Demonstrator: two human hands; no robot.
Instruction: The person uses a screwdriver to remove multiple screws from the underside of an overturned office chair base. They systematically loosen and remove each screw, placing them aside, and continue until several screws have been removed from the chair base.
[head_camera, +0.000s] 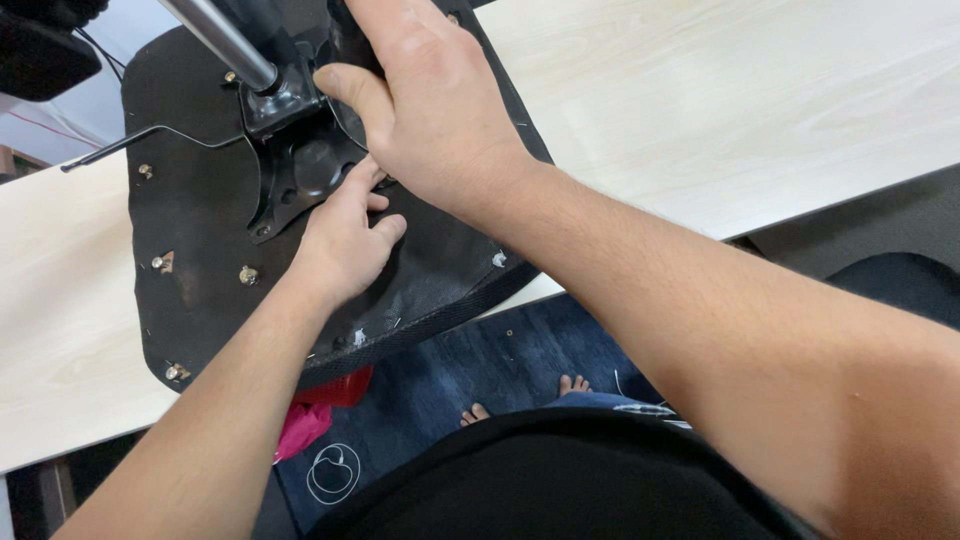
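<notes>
Nearest, bare feet (520, 398) on blue floor below desk (760, 110) edge. Farther up, left hand (345, 240), fingers curled loosely, pressing upturned seat (200, 230). Just beyond, right hand (425, 100), nearer the work, thumb and fingers pinching black bracket (300, 150) at seat's centre; steel post (225, 40) slanting up-left from it.

left arm: bare forearm reaching up from lower left
left hand (345, 240): palm down, fingers loosely curled, fingertips pointing up
right arm: bare forearm crossing from lower right
right hand (425, 105): above the left, knuckles up, thumb stretched leftward, fingers curled under
</notes>
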